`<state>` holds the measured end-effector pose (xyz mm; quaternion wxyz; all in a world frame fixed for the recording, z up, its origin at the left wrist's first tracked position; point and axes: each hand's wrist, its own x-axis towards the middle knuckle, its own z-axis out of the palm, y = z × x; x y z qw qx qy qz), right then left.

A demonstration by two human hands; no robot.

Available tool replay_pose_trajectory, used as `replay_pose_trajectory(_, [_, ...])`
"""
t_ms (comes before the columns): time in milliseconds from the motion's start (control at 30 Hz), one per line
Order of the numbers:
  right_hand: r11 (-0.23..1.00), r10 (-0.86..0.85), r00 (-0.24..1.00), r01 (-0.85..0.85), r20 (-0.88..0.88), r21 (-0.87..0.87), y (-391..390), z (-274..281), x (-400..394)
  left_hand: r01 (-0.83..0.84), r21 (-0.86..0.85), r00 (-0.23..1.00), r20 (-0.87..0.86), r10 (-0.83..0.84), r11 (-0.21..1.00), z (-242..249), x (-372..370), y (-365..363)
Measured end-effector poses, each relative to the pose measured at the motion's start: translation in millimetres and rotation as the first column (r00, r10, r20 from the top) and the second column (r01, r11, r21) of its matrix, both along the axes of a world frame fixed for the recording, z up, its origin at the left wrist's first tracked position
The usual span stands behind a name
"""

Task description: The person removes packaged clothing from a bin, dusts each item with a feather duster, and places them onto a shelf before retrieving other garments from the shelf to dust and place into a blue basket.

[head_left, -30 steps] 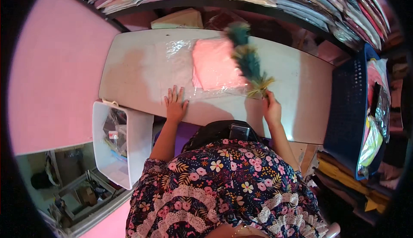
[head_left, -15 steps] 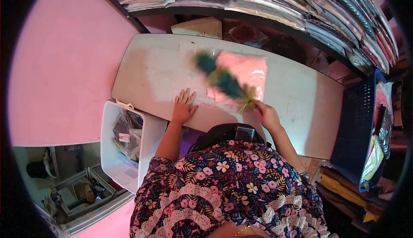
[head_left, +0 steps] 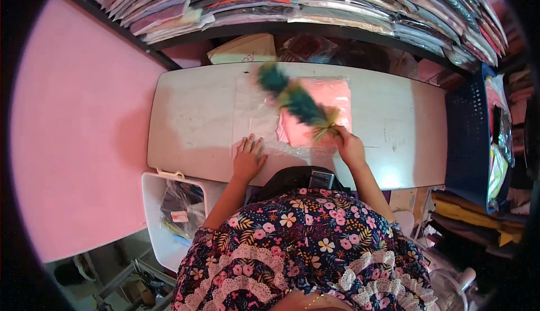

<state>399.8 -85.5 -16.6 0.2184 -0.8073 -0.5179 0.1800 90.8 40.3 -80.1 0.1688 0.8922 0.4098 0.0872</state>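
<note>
My right hand (head_left: 351, 149) is closed around the end of a fluffy green and yellow duster (head_left: 302, 106). The duster slants up and to the left, slightly blurred, and overlaps a folded pink garment (head_left: 337, 94) in this view. The garment lies in the right part of a clear plastic bag (head_left: 252, 106), whose flat left part spreads over the white table (head_left: 188, 103). Fingers stretched out, my left hand (head_left: 248, 158) rests flat at the table's near side, by the bag's lower left edge.
Shelves of bagged, folded clothes (head_left: 337, 7) run above the table's far edge. A white bin (head_left: 154, 210) with plastic packets stands at the near left, a blue basket (head_left: 467, 131) at the right end. Beneath the shelf sits a cream-coloured package (head_left: 242, 49).
The whole view has shifted and turned a little with my head. The duster stays over the garment at much the same slant, and my left hand remains flat on the table.
</note>
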Motion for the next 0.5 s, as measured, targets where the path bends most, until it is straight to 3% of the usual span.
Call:
replay_pose_trajectory(67, [0.953,-0.302,0.953,0.302,0.017,-0.007,-16,-10,17,-0.021,-0.014,1.000,0.020,0.022,1.000,5,-3,1])
replay_pose_trajectory(167, [0.888,-0.457,0.885,0.449,0.092,0.097,-47,-22,46,-0.046,-0.035,0.995,0.088,0.049,0.998,16,-11,13])
replay_pose_trajectory(233, [0.820,-0.571,0.818,0.563,0.068,0.107,-81,-31,67,-0.214,-0.392,0.959,-0.257,0.117,0.895,46,-3,49])
replay_pose_trajectory(267, [0.776,-0.628,0.777,0.623,0.030,0.101,-95,-36,76,-0.205,-0.384,0.957,-0.273,0.101,0.900,60,4,68])
replay_pose_trajectory(333, [0.678,-0.733,0.673,0.734,0.097,0.034,-112,-21,79,-0.274,-0.253,0.915,-0.367,0.170,0.928,73,16,111])
replay_pose_trajectory(367, [0.625,-0.768,0.624,0.779,0.145,-0.050,-112,-8,75,-0.149,-0.092,0.964,-0.235,0.123,0.985,58,20,140])
replay_pose_trajectory(400, [0.688,-0.688,0.625,0.723,0.369,0.058,-122,-31,82,-0.040,0.087,0.993,-0.107,0.049,0.995,41,25,169])
replay_pose_trajectory(433, [0.682,-0.703,0.565,0.708,0.431,0.185,-109,-19,70,0.008,0.125,0.997,-0.078,0.002,0.992,47,38,189])
replay_pose_trajectory(467, [0.673,-0.718,0.498,0.673,0.486,0.306,-95,-7,60,0.054,0.164,0.998,-0.049,-0.046,0.985,55,52,204])
replay_pose_trajectory(500, [0.708,-0.706,0.600,0.614,0.377,0.348,-79,-11,64,0.061,0.166,0.998,-0.045,-0.054,0.984,55,62,217])
